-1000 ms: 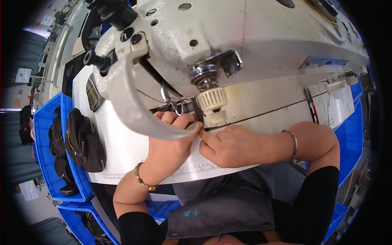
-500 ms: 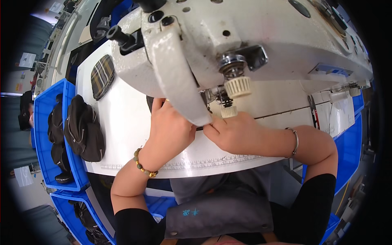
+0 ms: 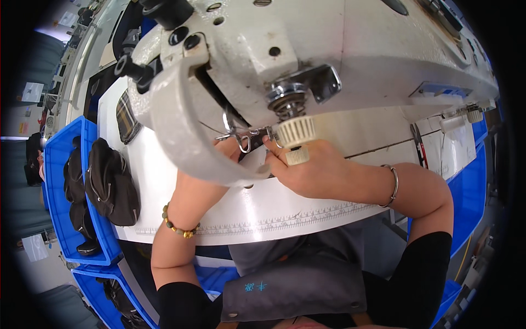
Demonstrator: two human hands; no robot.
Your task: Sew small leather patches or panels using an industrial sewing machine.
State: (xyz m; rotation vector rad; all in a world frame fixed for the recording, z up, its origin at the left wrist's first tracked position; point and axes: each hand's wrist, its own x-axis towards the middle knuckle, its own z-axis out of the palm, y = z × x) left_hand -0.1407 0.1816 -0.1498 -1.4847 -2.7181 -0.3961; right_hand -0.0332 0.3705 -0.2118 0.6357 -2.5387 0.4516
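Note:
A white sewing machine stands over a white work table, its curved white guard in front of the needle area. Under the machine head, a small dark fabric piece shows between my hands. My left hand is partly hidden by the guard; its fingertips close on the left side of the fabric. From the right, my right hand pinches the fabric's other side with curled fingers, close below the cream tension knob. Most of the fabric is hidden.
A plaid fabric piece lies at the table's far left. Dark zippered pouches sit beside a blue bin holding more. Red-and-black handled snips lie at right. A printed ruler runs along the front edge.
The machine and guard appear shifted left in the picture, and the needle area now shows. My left hand has moved slightly left and down; my right hand stays near the same place.

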